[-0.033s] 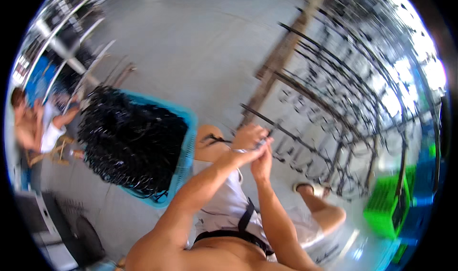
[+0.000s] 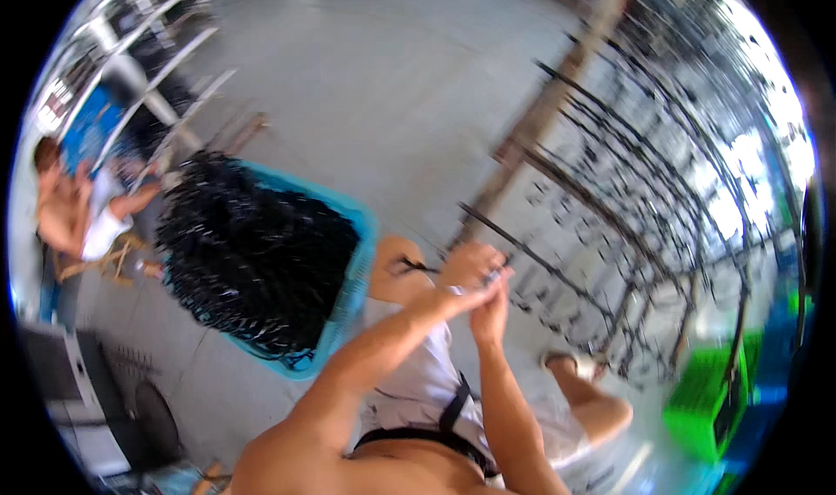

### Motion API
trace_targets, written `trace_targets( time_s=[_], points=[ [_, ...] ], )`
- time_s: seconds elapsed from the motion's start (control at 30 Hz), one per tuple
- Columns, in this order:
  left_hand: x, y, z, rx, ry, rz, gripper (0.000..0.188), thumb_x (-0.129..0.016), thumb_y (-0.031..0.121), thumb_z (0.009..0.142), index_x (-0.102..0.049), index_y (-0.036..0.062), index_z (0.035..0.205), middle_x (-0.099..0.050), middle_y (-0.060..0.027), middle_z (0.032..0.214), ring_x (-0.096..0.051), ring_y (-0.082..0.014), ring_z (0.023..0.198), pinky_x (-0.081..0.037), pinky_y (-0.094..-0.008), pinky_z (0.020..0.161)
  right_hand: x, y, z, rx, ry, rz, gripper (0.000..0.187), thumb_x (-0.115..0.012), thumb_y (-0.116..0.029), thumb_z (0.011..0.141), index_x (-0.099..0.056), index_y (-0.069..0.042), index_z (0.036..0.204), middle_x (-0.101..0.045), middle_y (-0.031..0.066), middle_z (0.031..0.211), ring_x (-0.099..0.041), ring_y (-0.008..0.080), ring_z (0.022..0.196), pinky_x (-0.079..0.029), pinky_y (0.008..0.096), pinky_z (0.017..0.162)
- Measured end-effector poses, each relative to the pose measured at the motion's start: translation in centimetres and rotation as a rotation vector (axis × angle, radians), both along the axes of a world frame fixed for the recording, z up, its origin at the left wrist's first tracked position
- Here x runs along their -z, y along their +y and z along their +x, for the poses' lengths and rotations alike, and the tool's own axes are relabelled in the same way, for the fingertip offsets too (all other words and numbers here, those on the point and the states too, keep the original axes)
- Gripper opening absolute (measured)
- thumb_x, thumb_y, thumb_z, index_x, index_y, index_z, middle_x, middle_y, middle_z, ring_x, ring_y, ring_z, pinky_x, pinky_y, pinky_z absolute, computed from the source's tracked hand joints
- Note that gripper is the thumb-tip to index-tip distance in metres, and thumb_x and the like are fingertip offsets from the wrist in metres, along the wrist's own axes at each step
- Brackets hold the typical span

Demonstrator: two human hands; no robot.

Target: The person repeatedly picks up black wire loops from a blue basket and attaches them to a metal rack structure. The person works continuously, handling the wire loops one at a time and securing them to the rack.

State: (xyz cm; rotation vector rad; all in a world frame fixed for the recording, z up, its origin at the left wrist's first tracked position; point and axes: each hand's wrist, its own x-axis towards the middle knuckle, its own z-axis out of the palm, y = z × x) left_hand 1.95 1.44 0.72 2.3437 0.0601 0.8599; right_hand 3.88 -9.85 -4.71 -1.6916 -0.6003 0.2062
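In front of my knees, my left hand [image 2: 470, 267] and my right hand [image 2: 489, 310] meet, fingers closed and touching. A thin black looped piece [image 2: 407, 264] sticks out from the left hand's near side and hangs over my left knee. What lies between the fingertips is small and blurred, so I cannot make it out. To the left of my hands stands a light-blue plastic basket [image 2: 369, 229]. It is heaped with a tangle of shiny black strips [image 2: 261, 251], which spill over its left side.
On the right, a rack [image 2: 557, 94] of wooden beams and dark bars carries many small hanging black loops. Green crates [image 2: 697, 408] stand at the lower right. A seated person [image 2: 65, 208] is at the far left, near pale curved bars [image 2: 178, 55]. A fan-like dark object [image 2: 157, 421] stands lower left.
The whole view has shifted, so basket, rack and hands appear slightly farther right. My hands stay together in much the same pose.
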Motion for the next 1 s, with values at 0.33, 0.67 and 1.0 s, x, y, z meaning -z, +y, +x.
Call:
trace_targets(
  time_s=[0.33, 0.67, 1.0],
  points=[
    [-3.8, -0.9, -6.6, 0.004, -0.008, -0.362, 0.034, -0.052, 0.025, 0.095, -0.054, -0.0003, 0.118, -0.058, -0.0153, 0.107, -0.055, -0.0319, 0.102, -0.044, -0.0387, 0.088, -2.7, -4.5, -4.0, -0.153, 0.201, -0.216, 0.040, -0.057, -0.012, 0.090, -0.046, 0.003, 0.125, -0.049, 0.0177, 0.123, -0.059, 0.0247, 0.098, -0.050, 0.0304, 0.077],
    [-7.6, -3.9, -10.2, 0.343, 0.013, 0.085, 0.041, -0.048, 0.045, 0.092, -0.048, 0.0307, 0.130, -0.037, -0.0144, 0.138, -0.029, -0.0373, 0.132, -0.014, -0.0591, 0.107, -8.5, -5.7, -5.2, -0.581, 1.290, 0.503, 0.057, -0.035, -0.049, 0.096, -0.031, -0.017, 0.142, -0.031, 0.0073, 0.146, -0.033, 0.0281, 0.133, -0.036, 0.0478, 0.104],
    [-3.2, -5.3, -14.4, 0.050, -0.274, -0.411, 0.055, -0.065, 0.031, 0.083, -0.050, 0.0029, 0.128, -0.034, -0.0203, 0.139, -0.034, -0.0357, 0.127, -0.027, -0.0499, 0.103, -12.7, -5.2, -5.4, -0.543, 1.394, 0.872, 0.019, -0.049, -0.020, 0.097, -0.053, -0.006, 0.109, -0.055, 0.0004, 0.085, -0.054, 0.0117, 0.076, -0.046, 0.0275, 0.076]
  ],
)
